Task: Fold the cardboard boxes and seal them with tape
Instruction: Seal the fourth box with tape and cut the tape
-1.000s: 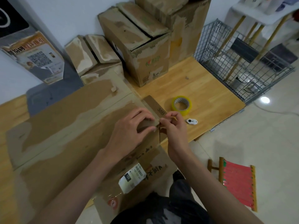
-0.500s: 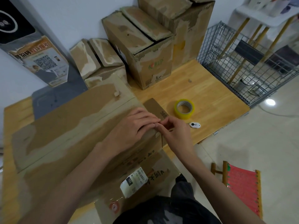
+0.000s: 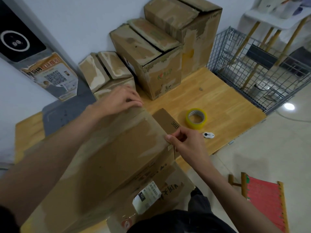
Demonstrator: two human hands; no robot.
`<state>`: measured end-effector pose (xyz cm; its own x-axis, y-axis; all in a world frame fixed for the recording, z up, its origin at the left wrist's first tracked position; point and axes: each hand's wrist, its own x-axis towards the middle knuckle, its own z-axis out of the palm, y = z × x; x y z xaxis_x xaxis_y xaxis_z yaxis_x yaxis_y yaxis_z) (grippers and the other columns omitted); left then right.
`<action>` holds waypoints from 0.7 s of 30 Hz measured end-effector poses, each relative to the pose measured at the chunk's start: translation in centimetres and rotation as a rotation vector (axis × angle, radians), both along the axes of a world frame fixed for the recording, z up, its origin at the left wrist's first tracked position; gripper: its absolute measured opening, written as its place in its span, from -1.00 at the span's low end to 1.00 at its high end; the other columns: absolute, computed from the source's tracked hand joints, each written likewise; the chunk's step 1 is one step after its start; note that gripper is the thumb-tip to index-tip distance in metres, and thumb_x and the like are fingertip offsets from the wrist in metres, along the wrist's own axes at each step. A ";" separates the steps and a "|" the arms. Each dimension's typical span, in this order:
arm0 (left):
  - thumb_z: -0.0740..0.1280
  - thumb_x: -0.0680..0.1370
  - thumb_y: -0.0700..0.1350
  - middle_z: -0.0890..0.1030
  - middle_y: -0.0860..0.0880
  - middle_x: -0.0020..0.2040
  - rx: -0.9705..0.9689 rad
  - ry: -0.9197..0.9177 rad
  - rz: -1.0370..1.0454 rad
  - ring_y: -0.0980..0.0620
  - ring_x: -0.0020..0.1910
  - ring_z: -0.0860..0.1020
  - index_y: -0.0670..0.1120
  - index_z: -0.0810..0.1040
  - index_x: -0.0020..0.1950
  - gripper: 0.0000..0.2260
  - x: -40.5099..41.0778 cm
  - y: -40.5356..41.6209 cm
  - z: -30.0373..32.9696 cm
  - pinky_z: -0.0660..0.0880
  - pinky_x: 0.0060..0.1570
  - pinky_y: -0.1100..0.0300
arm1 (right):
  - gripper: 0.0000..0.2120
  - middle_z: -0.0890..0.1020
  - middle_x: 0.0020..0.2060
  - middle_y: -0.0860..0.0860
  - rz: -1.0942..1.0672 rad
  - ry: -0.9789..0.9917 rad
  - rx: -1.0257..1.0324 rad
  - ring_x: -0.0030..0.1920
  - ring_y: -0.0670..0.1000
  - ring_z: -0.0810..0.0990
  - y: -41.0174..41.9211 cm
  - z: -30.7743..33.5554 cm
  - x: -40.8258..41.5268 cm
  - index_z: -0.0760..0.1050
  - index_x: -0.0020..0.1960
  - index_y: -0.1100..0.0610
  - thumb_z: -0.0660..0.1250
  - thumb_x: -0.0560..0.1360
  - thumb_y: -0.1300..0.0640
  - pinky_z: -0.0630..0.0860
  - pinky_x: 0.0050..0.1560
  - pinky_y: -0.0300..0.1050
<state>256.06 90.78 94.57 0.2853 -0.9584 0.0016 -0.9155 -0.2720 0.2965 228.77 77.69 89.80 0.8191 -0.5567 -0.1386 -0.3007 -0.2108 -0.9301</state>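
Presently, notes by item.
Box: large worn brown cardboard box [image 3: 104, 158] lay across the pale wooden table [image 3: 223, 105], nearest the body, flaps down.
Left hand: left hand [image 3: 117, 100] rested fingers-flat on the far flap edge, fingers relaxed, likely pinning it down.
Right hand: right hand [image 3: 183, 142] pinched the near corner, thumb on top, by the small end flap marked 38B [image 3: 166, 121]; probably aligning the seam.
Tape: yellow roll of clear packing tape [image 3: 196, 118] sat just beyond the right hand, untouched.
Cutter: small white cutter [image 3: 208, 135] beside the roll.
Obstacles: stacked folded cardboard boxes [image 3: 151, 56] crowded the wall side; grey wire cage [image 3: 260, 68] bounded the right.
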 end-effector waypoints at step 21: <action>-0.11 0.66 0.27 0.55 -0.17 0.26 0.130 0.081 0.376 -0.18 0.28 0.48 -0.13 0.52 0.26 -0.39 4.9 0.1 -2.5 0.39 0.27 -0.06 | -0.85 0.64 -0.33 -0.12 -0.057 -0.028 -0.049 -0.29 -0.15 0.61 0.8 -0.8 0.6 0.67 0.06 0.00 0.48 0.51 0.01 0.47 -0.26 -0.35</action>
